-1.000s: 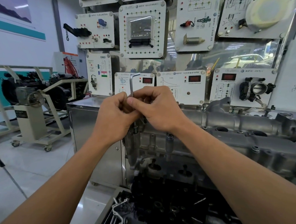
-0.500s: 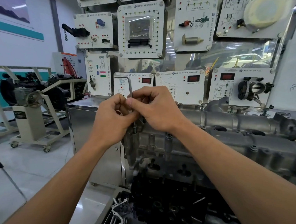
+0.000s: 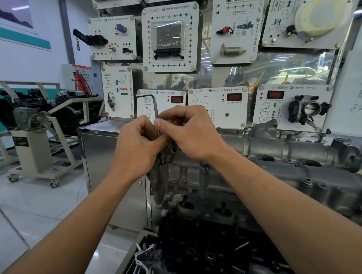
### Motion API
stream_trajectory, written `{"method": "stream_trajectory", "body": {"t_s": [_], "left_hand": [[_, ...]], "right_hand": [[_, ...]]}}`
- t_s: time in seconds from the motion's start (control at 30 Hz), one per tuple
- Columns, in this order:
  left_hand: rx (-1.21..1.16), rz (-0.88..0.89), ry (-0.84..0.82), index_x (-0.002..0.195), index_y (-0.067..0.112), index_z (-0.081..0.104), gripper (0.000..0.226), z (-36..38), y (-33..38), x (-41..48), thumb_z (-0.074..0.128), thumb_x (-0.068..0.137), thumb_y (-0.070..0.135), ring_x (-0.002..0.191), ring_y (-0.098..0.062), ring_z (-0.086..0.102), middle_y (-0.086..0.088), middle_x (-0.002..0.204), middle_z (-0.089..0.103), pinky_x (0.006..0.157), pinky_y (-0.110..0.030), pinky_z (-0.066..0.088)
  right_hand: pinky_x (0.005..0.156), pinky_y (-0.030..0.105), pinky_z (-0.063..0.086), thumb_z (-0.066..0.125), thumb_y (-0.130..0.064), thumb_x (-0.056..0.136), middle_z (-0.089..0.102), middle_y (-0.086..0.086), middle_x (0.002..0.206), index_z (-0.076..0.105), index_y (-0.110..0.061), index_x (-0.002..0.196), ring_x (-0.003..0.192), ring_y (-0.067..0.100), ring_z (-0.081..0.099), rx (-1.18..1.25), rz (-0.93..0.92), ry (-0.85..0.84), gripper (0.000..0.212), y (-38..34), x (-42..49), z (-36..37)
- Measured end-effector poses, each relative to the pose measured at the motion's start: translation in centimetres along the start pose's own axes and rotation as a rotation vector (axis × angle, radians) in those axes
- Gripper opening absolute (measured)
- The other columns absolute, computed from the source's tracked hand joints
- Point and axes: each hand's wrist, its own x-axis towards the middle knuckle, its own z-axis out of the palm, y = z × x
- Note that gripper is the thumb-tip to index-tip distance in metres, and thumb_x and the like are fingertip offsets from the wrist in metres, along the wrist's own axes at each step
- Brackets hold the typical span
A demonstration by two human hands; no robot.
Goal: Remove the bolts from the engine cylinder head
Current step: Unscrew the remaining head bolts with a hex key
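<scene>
A grey aluminium cylinder head (image 3: 282,169) lies in front of me, running from centre to right. At its left end an L-shaped hex key (image 3: 153,102) stands upright, its short arm pointing left. Its lower tip goes down to a bolt (image 3: 162,158) at the head's left corner, partly hidden by my fingers. My left hand (image 3: 138,147) and my right hand (image 3: 188,132) both pinch the key's shaft, thumbs touching. Other bolts (image 3: 204,168) stand along the head's near edge.
Behind the head hangs a wall of white training panels (image 3: 170,36) with a throttle body (image 3: 306,109). A steel cabinet (image 3: 106,161) stands to the left, an engine on a wheeled stand (image 3: 35,127) farther left. A dark engine block (image 3: 203,251) lies below.
The hex key has turned: its short arm pointed right a second ago and now points left. Both hands stay at the same spot on the shaft.
</scene>
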Motion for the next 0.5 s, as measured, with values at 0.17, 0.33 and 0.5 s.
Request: {"method": "stream_trajectory", "body": {"t_s": [0.17, 0.33, 0.5], "left_hand": [[-0.165, 0.091, -0.348, 0.112, 0.019, 0.070, 0.022, -2.2, -0.4, -0.2, 0.060, 0.095, 0.009, 0.099, -0.005, 0.070, 0.009, 0.101, 0.076, 0.084, -0.019, 0.055], [-0.132, 0.065, -0.214, 0.090, 0.014, 0.075, 0.006, -2.0, -0.5, -0.1, 0.071, 0.086, 0.012, 0.079, -0.008, 0.073, 0.003, 0.082, 0.078, 0.074, -0.024, 0.058], [-0.060, 0.038, -0.129, 0.088, -0.003, 0.065, 0.020, -0.6, 0.0, 0.3, 0.078, 0.080, 0.010, 0.060, -0.014, 0.057, -0.017, 0.072, 0.064, 0.055, -0.027, 0.050]], "right_hand": [[0.067, 0.021, 0.055, 0.075, -0.011, 0.086, 0.071, 0.000, 0.076, 0.076, -0.010, 0.090, 0.069, 0.006, 0.062, 0.009, 0.029, -0.003, 0.005, -0.2, 0.0, 0.2], [0.064, 0.021, 0.053, 0.076, -0.012, 0.085, 0.073, 0.008, 0.077, 0.075, -0.015, 0.085, 0.063, 0.004, 0.060, 0.004, 0.024, 0.007, 0.003, -0.4, -0.1, 0.2], [0.075, 0.030, 0.059, 0.076, -0.011, 0.085, 0.073, 0.001, 0.078, 0.075, -0.011, 0.087, 0.074, 0.012, 0.068, 0.013, 0.033, 0.008, 0.002, -0.4, 0.0, 0.1]]}}
